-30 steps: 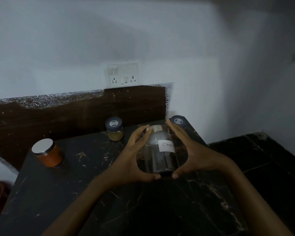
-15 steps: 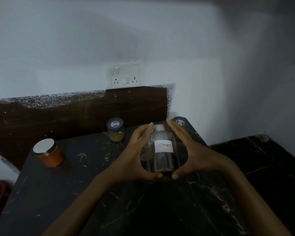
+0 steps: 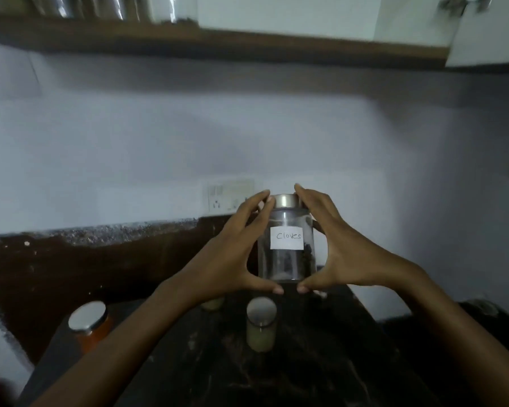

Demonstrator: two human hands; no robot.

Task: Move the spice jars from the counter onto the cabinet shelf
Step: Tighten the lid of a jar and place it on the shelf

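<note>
Cloves jar is held upright in the air above the counter, just past frame centre toward 4 o'clock. Left hand and right hand both cup it: fingers curve up the sides to the steel lid, thumbs hook under the base. It is glass with little inside, so likely light, rigid, smooth, slippery and breakable; gripping the body with thumb support underneath looks safer than holding the lid alone. Shelf runs across 12 o'clock, well above, with steel vessels at 11 and a white cabinet door at 1; the open wall between gives lifting room. Watch the shelf lip. Pale jar sits at 6 o'clock below, orange jar at 8.
</note>
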